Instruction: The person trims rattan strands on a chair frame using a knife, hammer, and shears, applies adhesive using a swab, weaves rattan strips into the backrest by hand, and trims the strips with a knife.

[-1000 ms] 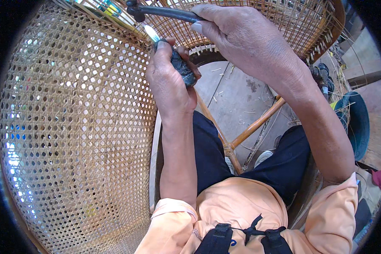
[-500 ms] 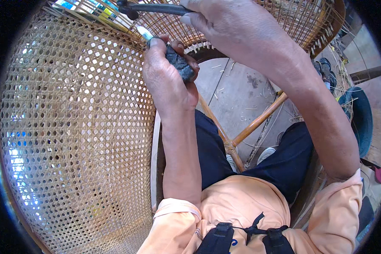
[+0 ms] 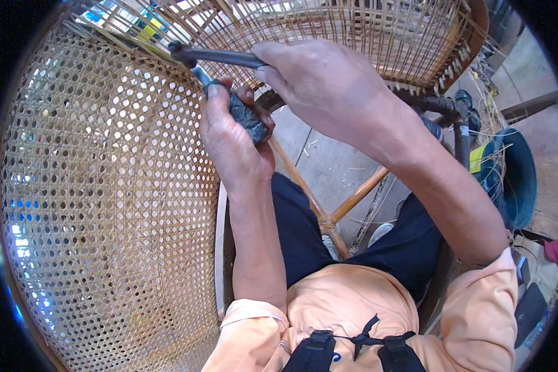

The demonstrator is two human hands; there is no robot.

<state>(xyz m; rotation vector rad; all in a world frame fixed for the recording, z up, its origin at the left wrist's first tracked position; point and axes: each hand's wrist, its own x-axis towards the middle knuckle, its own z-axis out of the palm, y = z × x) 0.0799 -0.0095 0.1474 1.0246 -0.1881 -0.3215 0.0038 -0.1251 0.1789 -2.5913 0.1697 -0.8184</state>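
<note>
My left hand (image 3: 229, 149) is closed around a dark, lumpy bundle (image 3: 247, 118) that looks wrapped in black cloth. A pale, shiny tip (image 3: 201, 75) sticks out of its upper end, beside the edge of the woven cane panel (image 3: 105, 186). What lies inside the wrapping is hidden. My right hand (image 3: 328, 80) grips the handle of a dark hammer (image 3: 223, 57), which lies nearly level with its head pointing left. The hammer head is close above the shiny tip; whether they touch I cannot tell.
Curved open wickerwork (image 3: 366, 43) with loose strand ends stands across the far side. Crossed wooden rods (image 3: 359, 197) pass between my legs. A blue-green bucket (image 3: 519, 180) is at the right, near cane scraps. Bits of cane lie on the floor (image 3: 338, 158).
The hammer in my right hand has come down, and its head is nearer the shiny tip. My left hand is slightly lower and further left in view, with the whole view shifted a little.
</note>
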